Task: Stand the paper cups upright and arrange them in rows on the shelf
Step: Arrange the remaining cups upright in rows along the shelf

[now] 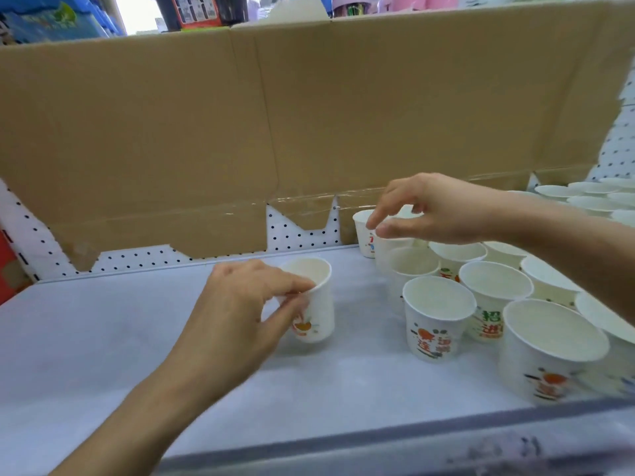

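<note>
**Stock Arrangement: Condition As Found**

Closest to camera: front lip of shelf, grey and blurred, with pale shelf surface behind it.

Near right, close to that lip: nearest cup, upright, mouth up, white with an orange print on its side.

Behind and left of it: cluster of cups, all upright, packed rim to rim in rough rows running back toward the wall. Orange and green printing, too blurred to read.

Left of the cluster and well apart from it: single cup, upright, orange motif low on its side. Left hand reaching in from the near left, thumb and forefinger pinched on the near rim, other fingers curled loosely alongside. Base touching the shelf or raised off it: cannot tell, owing to blur.

Further back: right hand entering from the right, held over the rear of the cluster, fingers bent downward, thumb tip and forefinger tip close together at the rims of the rearmost cups. Grip or mere nearness: cannot tell.

At the rear: white dotted pegboard, mostly covered by a cardboard sheet standing against it, lower edge torn and taped.

Far right, beyond the right forearm: far cups, upright.
</note>
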The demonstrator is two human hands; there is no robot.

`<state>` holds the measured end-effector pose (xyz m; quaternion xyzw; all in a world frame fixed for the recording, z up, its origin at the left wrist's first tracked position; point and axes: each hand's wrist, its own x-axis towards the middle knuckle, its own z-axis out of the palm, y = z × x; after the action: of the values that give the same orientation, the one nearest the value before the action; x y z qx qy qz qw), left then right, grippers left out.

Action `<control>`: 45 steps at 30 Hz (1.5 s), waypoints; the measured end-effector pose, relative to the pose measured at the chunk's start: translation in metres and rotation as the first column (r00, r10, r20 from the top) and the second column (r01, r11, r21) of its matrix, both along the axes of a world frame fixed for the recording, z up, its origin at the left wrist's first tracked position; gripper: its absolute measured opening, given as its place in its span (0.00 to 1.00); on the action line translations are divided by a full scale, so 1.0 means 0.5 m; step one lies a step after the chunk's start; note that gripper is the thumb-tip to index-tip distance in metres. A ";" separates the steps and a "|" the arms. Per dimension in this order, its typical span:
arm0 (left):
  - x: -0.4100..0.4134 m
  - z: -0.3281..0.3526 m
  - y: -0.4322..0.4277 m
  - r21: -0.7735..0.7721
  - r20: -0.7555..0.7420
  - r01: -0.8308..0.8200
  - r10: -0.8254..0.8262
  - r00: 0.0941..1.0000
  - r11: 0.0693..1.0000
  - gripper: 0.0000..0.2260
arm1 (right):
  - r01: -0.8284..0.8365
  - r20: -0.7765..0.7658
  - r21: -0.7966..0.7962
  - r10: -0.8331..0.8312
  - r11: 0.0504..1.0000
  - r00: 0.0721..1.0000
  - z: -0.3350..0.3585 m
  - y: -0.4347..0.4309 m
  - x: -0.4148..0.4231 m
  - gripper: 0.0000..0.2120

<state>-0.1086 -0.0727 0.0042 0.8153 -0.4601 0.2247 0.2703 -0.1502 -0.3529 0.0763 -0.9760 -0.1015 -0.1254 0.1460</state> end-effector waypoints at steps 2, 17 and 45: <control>-0.053 -0.014 -0.015 0.021 -0.008 0.053 -0.053 0.999 0.998 0.10 | -0.035 -0.012 0.031 0.036 0.999 0.999 -0.004 -0.007 -0.044 0.09; -0.210 -0.036 -0.089 0.020 0.013 0.030 -0.030 0.999 0.999 0.08 | -0.109 -0.041 -0.135 0.105 0.985 0.994 -0.081 -0.026 -0.152 0.15; -0.252 -0.037 -0.207 -0.275 -0.261 0.000 -0.075 0.963 0.961 0.15 | -0.147 0.100 -0.214 0.171 0.966 0.980 -0.098 -0.050 -0.280 0.04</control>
<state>-0.2344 -0.1762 -0.0143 0.7842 -0.3994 0.1682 0.4441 -0.2900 -0.3778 0.0273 -0.9654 -0.2005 -0.1595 0.0475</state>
